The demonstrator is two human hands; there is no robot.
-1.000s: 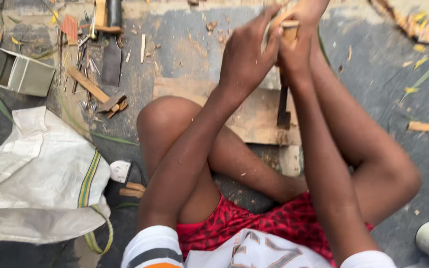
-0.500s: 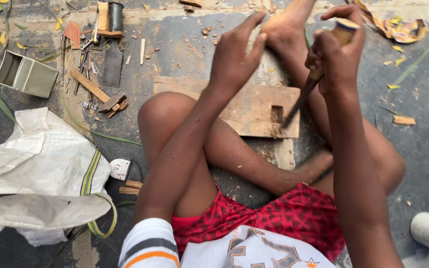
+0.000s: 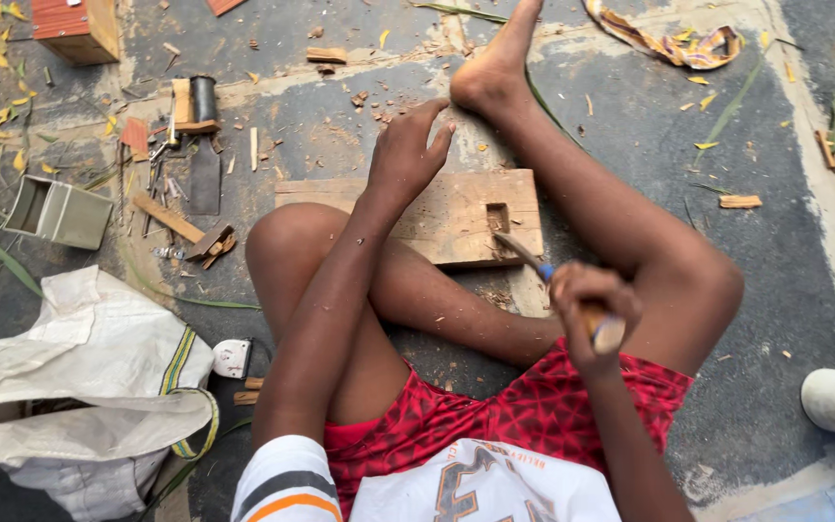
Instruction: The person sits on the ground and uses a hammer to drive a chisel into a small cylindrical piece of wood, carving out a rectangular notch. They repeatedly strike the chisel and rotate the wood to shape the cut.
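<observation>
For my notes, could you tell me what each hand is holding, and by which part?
The right hand grips a chisel by its wooden handle. The left hand holds nothing; it rests on the wooden board.

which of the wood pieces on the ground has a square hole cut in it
The flat board under the person's legs, pressed down by the left hand. The chisel in the right hand points at its hole. The small scraps nearby are solid.

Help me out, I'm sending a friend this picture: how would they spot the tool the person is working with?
Find the flat wooden board on the ground between the person's legs, with a square hole cut in it. The right hand grips a chisel whose metal blade slants into that hole. Unlike the loose tools lying at upper left, it has a pale wooden handle.
</observation>
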